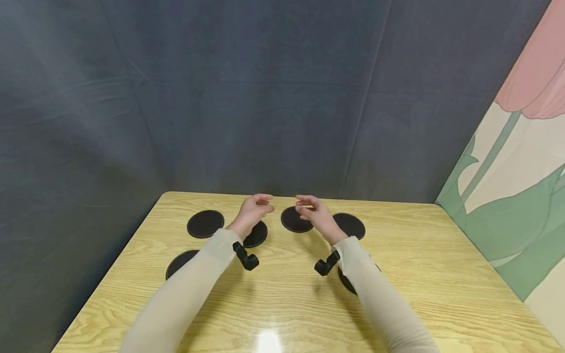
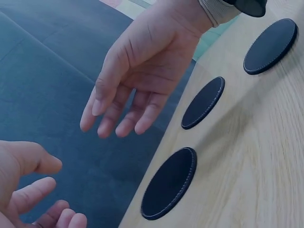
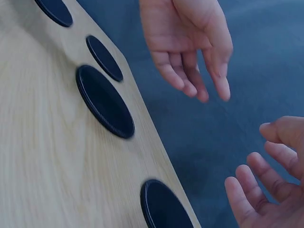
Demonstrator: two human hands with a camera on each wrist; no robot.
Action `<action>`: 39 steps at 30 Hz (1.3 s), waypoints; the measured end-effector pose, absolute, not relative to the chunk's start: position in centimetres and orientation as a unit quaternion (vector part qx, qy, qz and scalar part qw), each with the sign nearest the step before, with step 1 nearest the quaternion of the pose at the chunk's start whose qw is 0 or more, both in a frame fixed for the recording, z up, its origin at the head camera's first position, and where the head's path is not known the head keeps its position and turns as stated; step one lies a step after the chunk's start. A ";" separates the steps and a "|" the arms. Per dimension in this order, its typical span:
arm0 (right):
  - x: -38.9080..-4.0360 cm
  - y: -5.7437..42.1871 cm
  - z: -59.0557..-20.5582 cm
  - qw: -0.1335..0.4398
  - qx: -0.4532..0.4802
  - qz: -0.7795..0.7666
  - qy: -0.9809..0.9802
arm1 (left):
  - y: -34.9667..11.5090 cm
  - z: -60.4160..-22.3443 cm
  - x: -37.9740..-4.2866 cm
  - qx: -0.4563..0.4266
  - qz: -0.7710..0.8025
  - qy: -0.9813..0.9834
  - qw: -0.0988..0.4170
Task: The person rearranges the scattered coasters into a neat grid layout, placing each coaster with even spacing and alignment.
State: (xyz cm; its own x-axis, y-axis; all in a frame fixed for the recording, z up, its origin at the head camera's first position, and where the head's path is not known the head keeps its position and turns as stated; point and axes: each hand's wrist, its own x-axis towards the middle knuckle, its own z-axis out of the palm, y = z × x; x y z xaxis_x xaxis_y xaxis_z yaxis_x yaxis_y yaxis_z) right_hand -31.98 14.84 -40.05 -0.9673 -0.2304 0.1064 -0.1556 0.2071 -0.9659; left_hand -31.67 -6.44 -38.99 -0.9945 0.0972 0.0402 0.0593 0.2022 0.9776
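Note:
My left hand (image 1: 251, 214) hovers over the far part of the table, fingers loosely bent and holding nothing. Facing it across a gap is my right hand (image 1: 320, 217), also relaxed and with nothing in it. Several round black coasters with stitched rims lie flat on the wood. One coaster (image 1: 257, 236) is partly hidden by the left hand, and another coaster (image 1: 295, 220) lies by the right fingertips. Behind the right wrist is a third coaster (image 1: 350, 225). In both wrist views the palms turn toward each other, clear of the coasters.
The light wooden table (image 1: 291, 309) ends at a dark grey curtain (image 1: 265, 98). More coasters lie at the far left (image 1: 205, 224), under the left sleeve (image 1: 180, 261) and beside the right sleeve (image 1: 347, 282). A tulip-patterned panel (image 1: 507, 196) borders the right side.

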 end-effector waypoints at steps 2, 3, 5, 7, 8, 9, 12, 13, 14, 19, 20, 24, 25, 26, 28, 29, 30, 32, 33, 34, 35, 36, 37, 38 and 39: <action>-32.3 15.6 -40.3 0.025 -0.116 -0.619 0.776 | -6.1 -39.2 -31.8 0.056 0.634 0.771 0.012; -32.4 16.0 -40.4 0.023 -0.113 -0.618 0.778 | -5.9 -39.4 -31.9 0.057 0.634 0.771 0.013; -32.7 16.7 -40.7 0.023 -0.105 -0.614 0.782 | -5.5 -39.8 -32.2 0.057 0.634 0.771 0.020; -32.9 17.4 -41.0 0.027 -0.100 -0.608 0.787 | -5.2 -40.2 -32.5 0.053 0.634 0.771 0.033; -33.0 17.7 -41.2 0.030 -0.099 -0.603 0.791 | -5.0 -40.4 -32.6 0.052 0.634 0.771 0.039; -33.1 18.0 -41.3 0.033 -0.100 -0.599 0.794 | -4.8 -40.6 -32.8 0.051 0.632 0.773 0.042; -33.3 18.6 -41.8 0.044 -0.093 -0.589 0.801 | -4.3 -41.1 -33.3 0.053 0.623 0.779 0.051; -33.4 18.7 -42.0 0.048 -0.090 -0.588 0.802 | -4.2 -41.2 -33.4 0.054 0.620 0.781 0.054; -33.5 18.8 -42.2 0.054 -0.085 -0.586 0.804 | -4.0 -41.3 -33.6 0.054 0.616 0.784 0.057; -34.0 19.1 -43.3 0.085 -0.066 -0.583 0.805 | -3.6 -41.6 -34.2 0.047 0.606 0.791 0.063; -34.1 19.1 -43.5 0.090 -0.063 -0.582 0.806 | -3.6 -41.7 -34.3 0.044 0.609 0.790 0.066; -34.5 19.1 -44.2 0.100 -0.052 -0.581 0.806 | -3.4 -42.4 -34.7 0.033 0.621 0.778 0.088; -34.6 19.1 -44.3 0.102 -0.050 -0.583 0.804 | -3.4 -42.6 -34.7 0.031 0.623 0.776 0.095; -34.6 19.1 -44.3 0.103 -0.051 -0.582 0.805 | -3.3 -42.8 -34.8 0.028 0.623 0.775 0.102; -34.4 18.9 -43.9 0.107 -0.050 -0.581 0.806 | -3.1 -43.1 -34.9 0.020 0.618 0.777 0.115; -34.4 18.9 -43.9 0.108 -0.050 -0.578 0.807 | -3.0 -43.2 -34.8 0.016 0.614 0.780 0.118; -34.4 18.8 -43.8 0.108 -0.050 -0.572 0.812 | -2.9 -43.3 -34.8 0.014 0.612 0.781 0.120; -34.3 18.7 -43.8 0.108 -0.049 -0.560 0.820 | -2.7 -43.5 -34.7 0.010 0.606 0.785 0.124; -34.3 18.6 -43.8 0.109 -0.048 -0.555 0.824 | -2.7 -43.6 -34.6 0.010 0.602 0.789 0.124; -34.3 18.6 -43.8 0.109 -0.048 -0.547 0.828 | -2.7 -43.6 -34.5 0.010 0.598 0.791 0.125; -34.6 18.6 -44.2 0.107 -0.049 -0.539 0.834 | -2.6 -43.6 -34.4 0.010 0.594 0.795 0.124; -34.7 18.5 -44.2 0.106 -0.050 -0.533 0.838 | -2.6 -43.7 -34.4 0.010 0.592 0.796 0.125; -34.7 18.5 -44.2 0.105 -0.049 -0.527 0.842 | -2.6 -43.7 -34.3 0.009 0.589 0.798 0.125; -34.7 18.4 -44.2 0.103 -0.049 -0.519 0.847 | -2.6 -43.7 -34.2 0.009 0.588 0.799 0.126; -34.7 18.4 -44.2 0.101 -0.050 -0.513 0.851 | -2.5 -43.7 -34.2 0.009 0.588 0.799 0.127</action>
State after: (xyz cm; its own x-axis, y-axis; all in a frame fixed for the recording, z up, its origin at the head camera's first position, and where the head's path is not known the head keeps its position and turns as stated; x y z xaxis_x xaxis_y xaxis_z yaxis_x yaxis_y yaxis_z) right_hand -34.69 18.42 -44.23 -0.9748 -0.1877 -0.1204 0.0186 0.4696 -0.8827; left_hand -34.21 -2.53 -43.67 -0.9678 0.1629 -0.1919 -0.1348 0.3083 0.9417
